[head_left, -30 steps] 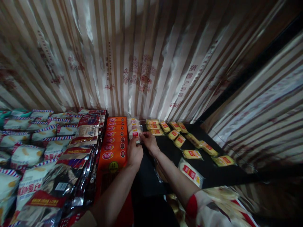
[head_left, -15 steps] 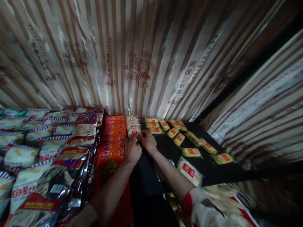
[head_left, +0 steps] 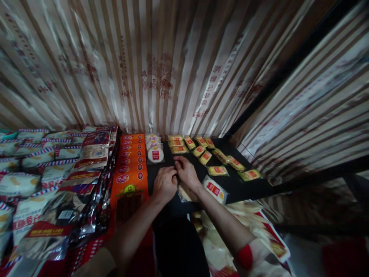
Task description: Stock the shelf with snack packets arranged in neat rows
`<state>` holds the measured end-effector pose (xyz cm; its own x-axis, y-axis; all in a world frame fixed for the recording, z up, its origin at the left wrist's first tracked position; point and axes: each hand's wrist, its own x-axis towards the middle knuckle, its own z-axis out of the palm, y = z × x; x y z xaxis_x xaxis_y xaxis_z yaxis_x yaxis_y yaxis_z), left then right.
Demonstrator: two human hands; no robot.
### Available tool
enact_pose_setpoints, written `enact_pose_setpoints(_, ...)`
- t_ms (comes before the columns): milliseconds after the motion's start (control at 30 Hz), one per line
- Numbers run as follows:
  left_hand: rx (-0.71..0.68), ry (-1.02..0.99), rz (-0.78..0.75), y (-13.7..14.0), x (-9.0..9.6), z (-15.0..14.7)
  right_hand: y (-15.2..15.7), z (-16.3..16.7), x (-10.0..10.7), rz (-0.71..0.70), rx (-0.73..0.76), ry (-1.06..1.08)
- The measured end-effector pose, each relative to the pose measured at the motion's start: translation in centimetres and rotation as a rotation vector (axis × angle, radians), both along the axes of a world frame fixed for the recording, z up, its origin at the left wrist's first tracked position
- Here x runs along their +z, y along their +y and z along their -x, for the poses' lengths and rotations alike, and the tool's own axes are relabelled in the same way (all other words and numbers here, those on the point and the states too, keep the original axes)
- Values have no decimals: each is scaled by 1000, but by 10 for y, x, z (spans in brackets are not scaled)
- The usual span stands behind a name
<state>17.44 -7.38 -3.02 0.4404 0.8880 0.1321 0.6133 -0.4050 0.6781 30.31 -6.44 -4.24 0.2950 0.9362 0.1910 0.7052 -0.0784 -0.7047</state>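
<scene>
My left hand (head_left: 165, 185) is closed, its fingers curled above the black table (head_left: 245, 186). My right hand (head_left: 187, 172) is closed too, meeting the left at the fingertips. Whatever the fingers hold, if anything, is hidden. Just beyond them lies a column of overlapping white round wrapped cakes (head_left: 155, 154); the nearest has a red label. Beneath and beside my right wrist lies a pale clear-wrapped pack (head_left: 186, 193), partly covered. To its right rests a larger white pack with a red label (head_left: 215, 190).
Small yellow wrapped cakes (head_left: 218, 171) lie scattered at the right. Orange packets (head_left: 127, 169) overlap in a row on the left, beside dark red foil bags (head_left: 96, 152) and white bags (head_left: 20, 184). A tray of pale packs (head_left: 275, 240) is at lower right. A striped curtain (head_left: 161, 111) hangs behind.
Both hands have come away from the nearest white round cake and drawn back toward me. That cake now lies uncovered in its column. The view has shifted to the right.
</scene>
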Motion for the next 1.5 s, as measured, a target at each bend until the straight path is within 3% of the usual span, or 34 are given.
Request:
enact_pose_setpoints(200,-359,150,-75,-43,-7,-7,-77,-35,3,40,4,-15)
enact_pose_setpoints(333,-347,275,-144,-61,-11,-11,-113,-43,3,26,20,-73)
enact_pose_setpoints(467,-324,287,-196,-70,-8,-9,-127,-37,7,23,145,-103)
enact_pose_setpoints(733,-223,205,-111,-64,7,8,-117,-26,20,12,213,13)
enact_pose_setpoints(933,-6,62,123,-38,8,20,-98,-25,24,46,227,313)
enact_pose_setpoints(1067,49,-184,295,-22,1,28,-84,-21,21,83,243,456)
enact_pose_setpoints(1267,158,-608,715,-15,0,30,-66,-13,21,79,137,738)
enact_pose_setpoints(1400,337,-821,802,-19,2,27,-63,-5,16,114,-8,848)
enact_pose_setpoints(1500,431,-909,815,-18,-2,23,-60,3,7,140,-34,870)
